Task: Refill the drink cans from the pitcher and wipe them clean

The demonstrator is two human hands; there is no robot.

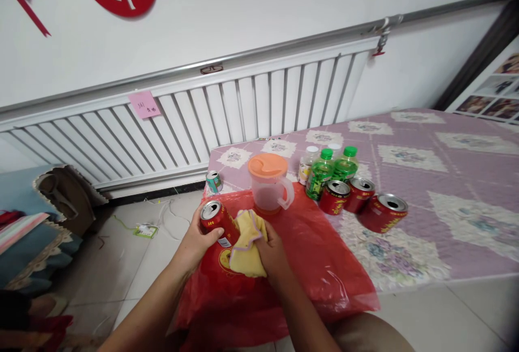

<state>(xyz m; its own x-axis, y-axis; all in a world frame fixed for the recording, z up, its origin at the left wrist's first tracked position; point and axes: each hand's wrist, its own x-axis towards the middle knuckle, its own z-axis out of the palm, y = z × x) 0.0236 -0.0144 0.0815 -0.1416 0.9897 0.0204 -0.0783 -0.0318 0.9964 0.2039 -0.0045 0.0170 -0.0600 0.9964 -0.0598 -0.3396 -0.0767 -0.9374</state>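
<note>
My left hand is wrapped round a red drink can, which is tilted and has an opened top. A yellow cloth with a purple edge is gripped in my right hand; it touches the can's right side. Both hands are above a red plastic bag spread over the near end of the table. Just beyond them stands a clear plastic pitcher with an orange lid and a handle to the right. The fingers of my right hand are partly hidden by the cloth.
Several more opened red cans stand right of the pitcher, with green-capped bottles and white-capped ones behind. A small teal can is at the table's left edge. The tablecloth is purple and floral. A white radiator lines the wall.
</note>
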